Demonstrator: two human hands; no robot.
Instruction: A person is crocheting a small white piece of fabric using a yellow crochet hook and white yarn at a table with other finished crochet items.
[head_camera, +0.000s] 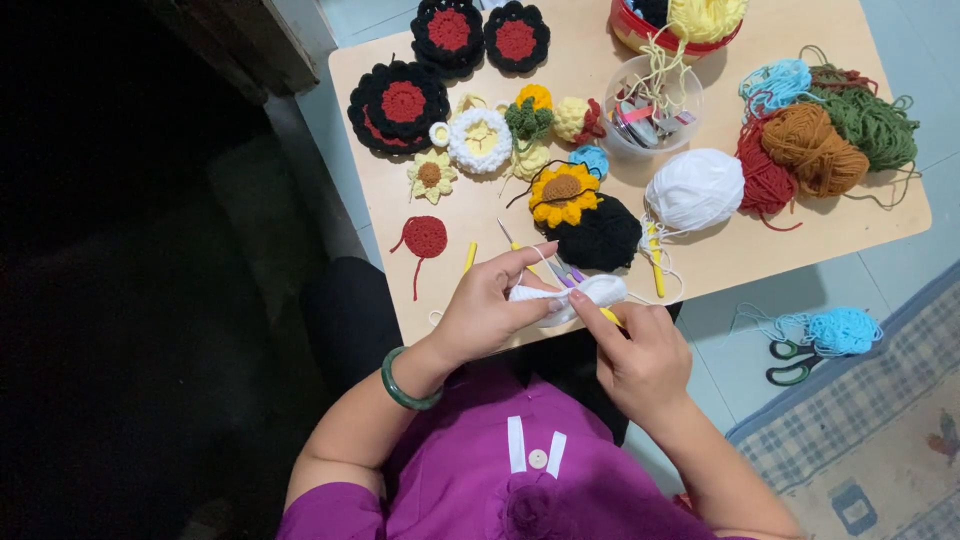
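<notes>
My left hand pinches one end of a small white crochet piece just over the near edge of the low wooden table. My right hand holds the other side of the piece together with a yellow-handled crochet hook. White yarn runs from the piece toward a white yarn ball. A green bangle circles my left wrist.
On the table lie black-and-red crochet rounds, a crochet sunflower, small flowers, a black yarn ball, a clear tub, brown, green and red yarn. On the floor: blue yarn, scissors, a checked rug.
</notes>
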